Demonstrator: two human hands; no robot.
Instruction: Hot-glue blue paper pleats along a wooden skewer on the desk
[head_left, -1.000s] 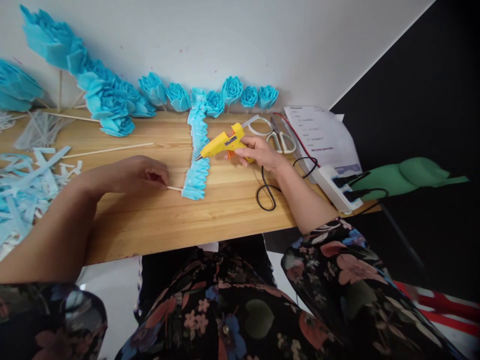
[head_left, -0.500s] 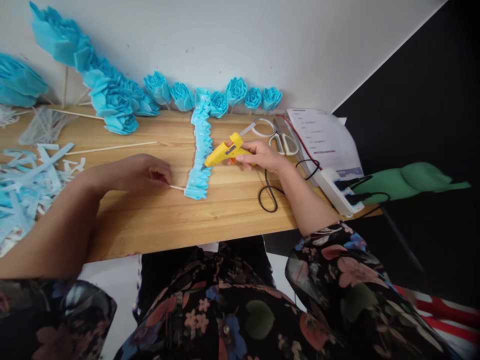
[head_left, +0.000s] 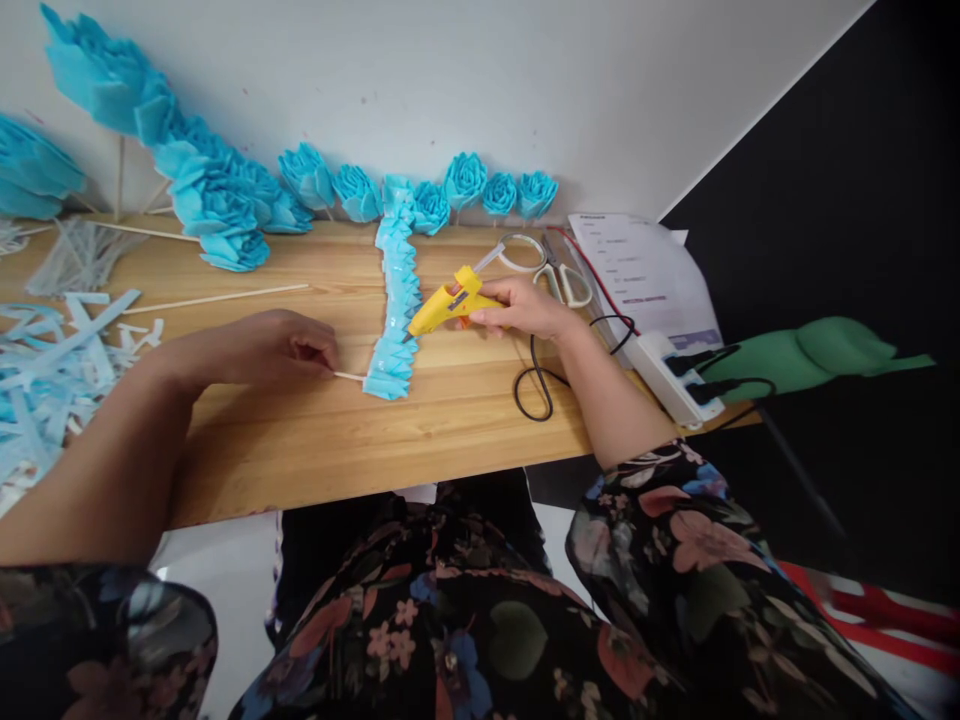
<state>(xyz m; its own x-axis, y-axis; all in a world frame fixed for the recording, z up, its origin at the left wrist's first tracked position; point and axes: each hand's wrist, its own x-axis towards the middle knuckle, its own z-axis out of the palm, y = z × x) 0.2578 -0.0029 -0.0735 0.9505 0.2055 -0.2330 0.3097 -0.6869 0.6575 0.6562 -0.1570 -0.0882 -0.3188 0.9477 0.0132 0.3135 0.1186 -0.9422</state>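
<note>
My right hand (head_left: pixel 525 308) grips a yellow glue gun (head_left: pixel 448 303), its nozzle pointing down-left onto a long strip of folded blue paper petals (head_left: pixel 395 292) that lies on the wooden table (head_left: pixel 315 430). My left hand (head_left: pixel 279 346) is closed in a pinch on a thin wooden stick (head_left: pixel 349 377), whose tip meets the near end of the blue strip. The gun's black cord (head_left: pixel 534 385) loops across the table behind my right wrist.
Blue paper roses (head_left: pixel 465 180) line the wall at the back, with bigger ones (head_left: pixel 217 205) at left. Cut paper scraps (head_left: pixel 45 360) pile at far left. Loose sticks (head_left: pixel 217 298), white-handled scissors (head_left: pixel 559 280), papers (head_left: pixel 637 270) and a white power strip (head_left: pixel 671 375) lie nearby.
My right hand has lowered the glue gun, bringing its nozzle down onto the blue strip. My left hand has kept the stick in place.
</note>
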